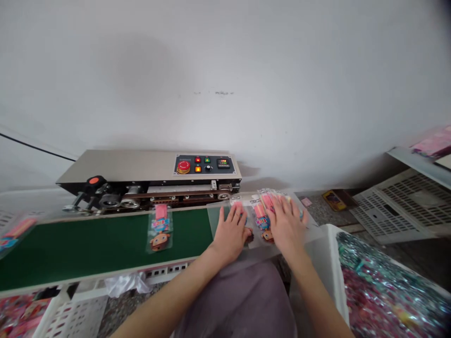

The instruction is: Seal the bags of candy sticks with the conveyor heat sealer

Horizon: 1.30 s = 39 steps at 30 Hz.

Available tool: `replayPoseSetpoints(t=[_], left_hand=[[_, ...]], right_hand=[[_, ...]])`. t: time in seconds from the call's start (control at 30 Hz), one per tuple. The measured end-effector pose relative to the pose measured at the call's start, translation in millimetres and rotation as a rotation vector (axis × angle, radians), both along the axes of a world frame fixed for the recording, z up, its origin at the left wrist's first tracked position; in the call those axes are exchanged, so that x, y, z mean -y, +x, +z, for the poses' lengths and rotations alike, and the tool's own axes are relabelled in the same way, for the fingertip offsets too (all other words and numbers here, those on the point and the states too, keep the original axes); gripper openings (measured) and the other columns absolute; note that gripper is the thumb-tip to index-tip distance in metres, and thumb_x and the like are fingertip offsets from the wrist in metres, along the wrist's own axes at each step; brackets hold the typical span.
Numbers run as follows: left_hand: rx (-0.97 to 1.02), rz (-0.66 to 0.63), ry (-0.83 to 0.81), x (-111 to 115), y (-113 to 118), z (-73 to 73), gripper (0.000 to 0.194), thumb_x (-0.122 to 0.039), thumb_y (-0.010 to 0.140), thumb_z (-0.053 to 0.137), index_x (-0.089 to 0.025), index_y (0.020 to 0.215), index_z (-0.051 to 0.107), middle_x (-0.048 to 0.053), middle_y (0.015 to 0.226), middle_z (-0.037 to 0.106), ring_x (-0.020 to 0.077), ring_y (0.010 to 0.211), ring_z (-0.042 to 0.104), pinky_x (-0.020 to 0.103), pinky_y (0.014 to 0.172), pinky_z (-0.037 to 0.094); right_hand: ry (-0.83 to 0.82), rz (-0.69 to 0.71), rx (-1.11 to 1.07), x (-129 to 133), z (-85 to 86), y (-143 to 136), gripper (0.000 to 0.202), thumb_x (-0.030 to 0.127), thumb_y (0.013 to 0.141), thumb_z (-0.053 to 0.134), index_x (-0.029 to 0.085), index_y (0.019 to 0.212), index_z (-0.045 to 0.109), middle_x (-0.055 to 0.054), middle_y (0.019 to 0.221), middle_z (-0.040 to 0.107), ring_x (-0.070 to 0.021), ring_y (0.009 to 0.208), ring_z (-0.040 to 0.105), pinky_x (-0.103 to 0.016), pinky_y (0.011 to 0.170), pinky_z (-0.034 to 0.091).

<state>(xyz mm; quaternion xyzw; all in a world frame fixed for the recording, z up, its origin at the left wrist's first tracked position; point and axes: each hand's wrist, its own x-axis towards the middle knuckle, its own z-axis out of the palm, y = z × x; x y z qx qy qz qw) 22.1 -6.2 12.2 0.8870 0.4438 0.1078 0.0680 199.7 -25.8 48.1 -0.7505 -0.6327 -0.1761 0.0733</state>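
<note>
My left hand lies with fingers stretched and slightly apart over a clear plastic packet at the right end of the green conveyor belt. Most of that packet is hidden under the hand. My right hand rests flat, fingers spread, on a pile of similar packets, each with a pink strip and a cartoon figure inside. Farther left, a single packet lies on the belt below the sealing machine. Another packet is at the belt's far left, blurred.
The machine's control panel has a red stop button and lit switches. At lower right stands a white bin full of shiny packets. A plastic crate sits behind it. Another crate is below the belt. A wall closes off the back.
</note>
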Motion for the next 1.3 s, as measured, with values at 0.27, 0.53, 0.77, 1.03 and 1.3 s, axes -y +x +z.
replayPoseSetpoints(t=[0.27,0.53,0.77,1.03,1.3], left_hand=[[-0.05,0.029,0.027,-0.2,-47.8,-12.2,0.053,-0.039,0.105,0.03,-0.019,0.152,0.04,0.009,0.164,0.029,0.0285,0.152,0.023,0.067,0.119,0.017],[-0.048,0.072,0.017,5.1,-34.4,22.7,0.046,-0.024,0.102,0.037,-0.013,0.143,0.053,0.016,0.155,0.045,0.0325,0.145,0.038,0.065,0.121,0.016],[0.013,-0.24,-0.015,-2.7,41.2,4.8,0.063,-0.049,0.105,0.025,-0.01,0.155,0.034,0.016,0.163,0.027,0.0301,0.153,0.019,0.064,0.121,0.015],[-0.069,-0.235,0.055,-13.8,-10.3,-10.5,0.061,-0.045,0.106,0.022,-0.013,0.158,0.025,0.013,0.165,0.023,0.0253,0.155,0.012,0.063,0.122,0.007],[-0.087,-0.175,-0.001,-8.2,-53.2,-2.4,0.061,-0.046,0.106,0.024,-0.015,0.158,0.024,0.013,0.165,0.022,0.0243,0.154,0.018,0.058,0.122,0.012]], right_hand=[[-0.162,-0.044,0.047,0.0,-19.0,-30.1,0.055,0.042,0.101,0.041,0.014,0.148,0.046,-0.021,0.154,0.043,-0.0387,0.139,0.039,-0.052,0.105,0.032],[-0.152,-0.018,-0.023,-2.0,-0.6,-3.5,0.05,0.041,0.103,0.035,0.025,0.149,0.047,-0.011,0.155,0.046,-0.0332,0.138,0.04,-0.051,0.105,0.035],[-0.225,-0.019,-0.086,-3.3,-7.2,23.7,0.055,0.047,0.102,0.031,0.032,0.155,0.034,-0.007,0.159,0.04,-0.0313,0.144,0.033,-0.055,0.108,0.036],[-0.258,-0.097,-0.049,0.3,-12.5,12.1,0.056,0.048,0.102,0.036,0.029,0.155,0.036,-0.011,0.159,0.039,-0.0375,0.142,0.036,-0.057,0.101,0.042],[-0.213,-0.056,-0.001,1.5,-14.6,-14.9,0.057,0.046,0.101,0.04,0.023,0.153,0.042,-0.016,0.157,0.04,-0.0416,0.137,0.04,-0.054,0.095,0.043]])
